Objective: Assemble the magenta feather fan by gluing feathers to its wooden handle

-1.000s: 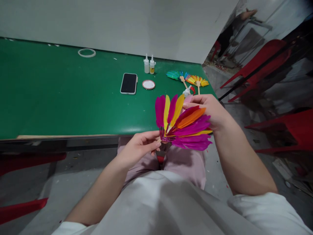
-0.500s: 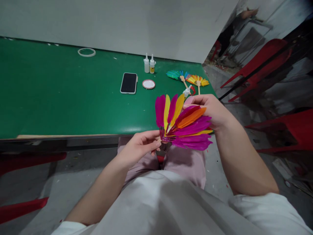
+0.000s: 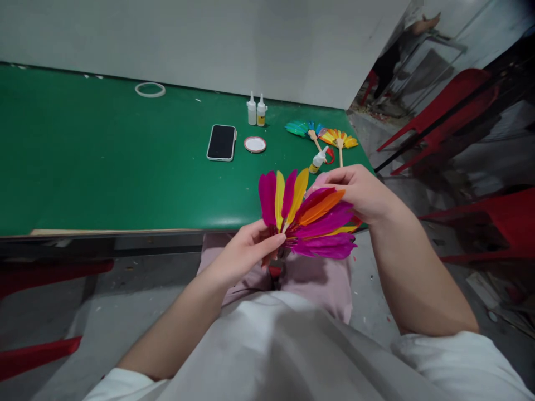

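Note:
A feather fan (image 3: pixel 326 211) of magenta, yellow and orange feathers is held over my lap, at the table's front edge. My left hand (image 3: pixel 251 248) is closed on its base, the thumb pressed over the gathered quills. At the fan's upper right, my right hand (image 3: pixel 355 192) is curled in with its fingers closed at the feathers; the fingertips are partly hidden behind them. A pale pink patch shows by those fingers, and I cannot tell what it is. Just beyond stands a tilted small glue bottle (image 3: pixel 316 161) with a white nozzle.
On the green table (image 3: pixel 104 167) lie a phone (image 3: pixel 221 142), a round white lid (image 3: pixel 254 145), a clear ring (image 3: pixel 149 89), two upright dropper bottles (image 3: pixel 256 113), a blue-green feather fan (image 3: pixel 301 129) and a yellow-orange one (image 3: pixel 339 138). Red chairs (image 3: pixel 455 111) stand at right.
My left thumb has slid further up over the quills. The fan has shifted slightly left and down, and my right hand has moved a little left with it, uncovering more of the glue bottle.

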The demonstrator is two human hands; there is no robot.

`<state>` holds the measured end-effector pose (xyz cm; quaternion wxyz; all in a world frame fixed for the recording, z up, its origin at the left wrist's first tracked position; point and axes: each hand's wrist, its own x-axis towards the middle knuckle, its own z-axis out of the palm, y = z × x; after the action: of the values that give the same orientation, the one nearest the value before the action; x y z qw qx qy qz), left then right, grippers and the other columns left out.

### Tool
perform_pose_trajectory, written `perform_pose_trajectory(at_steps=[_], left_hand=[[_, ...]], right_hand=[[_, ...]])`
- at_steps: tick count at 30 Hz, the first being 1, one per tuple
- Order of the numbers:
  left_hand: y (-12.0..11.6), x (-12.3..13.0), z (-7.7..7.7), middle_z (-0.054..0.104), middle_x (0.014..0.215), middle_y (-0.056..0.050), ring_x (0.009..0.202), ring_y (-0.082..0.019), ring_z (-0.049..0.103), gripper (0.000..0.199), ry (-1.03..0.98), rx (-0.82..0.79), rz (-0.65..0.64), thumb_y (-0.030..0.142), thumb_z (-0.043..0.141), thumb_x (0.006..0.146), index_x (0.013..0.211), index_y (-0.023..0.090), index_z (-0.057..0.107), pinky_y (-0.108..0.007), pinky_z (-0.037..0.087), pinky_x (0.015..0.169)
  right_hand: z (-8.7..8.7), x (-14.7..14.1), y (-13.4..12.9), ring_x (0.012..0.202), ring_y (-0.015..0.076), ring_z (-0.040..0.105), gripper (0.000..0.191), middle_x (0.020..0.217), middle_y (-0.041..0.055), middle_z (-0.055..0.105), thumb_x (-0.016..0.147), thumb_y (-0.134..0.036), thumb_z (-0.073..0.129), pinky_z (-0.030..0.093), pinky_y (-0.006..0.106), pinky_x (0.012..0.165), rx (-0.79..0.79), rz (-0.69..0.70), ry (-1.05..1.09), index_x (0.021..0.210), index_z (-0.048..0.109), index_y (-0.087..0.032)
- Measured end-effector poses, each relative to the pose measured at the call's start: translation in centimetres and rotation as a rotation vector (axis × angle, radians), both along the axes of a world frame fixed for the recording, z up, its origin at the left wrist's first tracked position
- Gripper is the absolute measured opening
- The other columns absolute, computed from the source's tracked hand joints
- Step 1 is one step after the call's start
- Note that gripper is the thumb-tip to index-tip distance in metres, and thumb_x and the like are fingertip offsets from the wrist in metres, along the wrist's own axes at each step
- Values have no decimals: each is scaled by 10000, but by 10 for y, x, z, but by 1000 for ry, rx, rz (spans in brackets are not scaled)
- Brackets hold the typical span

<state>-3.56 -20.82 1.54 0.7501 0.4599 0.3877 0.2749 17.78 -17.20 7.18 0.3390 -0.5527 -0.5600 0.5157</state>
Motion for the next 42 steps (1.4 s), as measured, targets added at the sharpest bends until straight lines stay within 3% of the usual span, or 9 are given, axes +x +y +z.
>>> perform_pose_trajectory(at_steps=[7,18,32,42], left_hand=[[-1,14,-11,639,787,-31,595,-125,623,289,-19,-27,51,367,621,749,926,144,571,-172,440,407],[-2,16,-10,652,738,-25,576,-101,580,272,74,27,131,362,636,728,868,129,626,-174,437,439],[-2,18,-9,656,693,-11,543,-105,618,238,62,-14,115,344,631,743,854,135,603,-158,432,403],[-2,18,-11,645,683,-9,536,-106,614,249,54,-11,109,349,627,744,862,133,588,-165,433,404]], right_hand=[[5,0,-1,608,162,610,234,675,29,675,610,-409,719,457,245,506,-37,24,-85,662,704,-182],[12,1,-1,637,170,621,210,689,38,694,669,-391,682,483,268,557,137,1,-216,701,719,-187],[9,-1,0,586,159,605,201,664,33,689,652,-391,689,458,275,526,81,5,-217,650,699,-190],[7,2,-2,696,186,629,244,725,30,698,697,-434,646,474,319,664,90,4,-199,718,714,-201]])
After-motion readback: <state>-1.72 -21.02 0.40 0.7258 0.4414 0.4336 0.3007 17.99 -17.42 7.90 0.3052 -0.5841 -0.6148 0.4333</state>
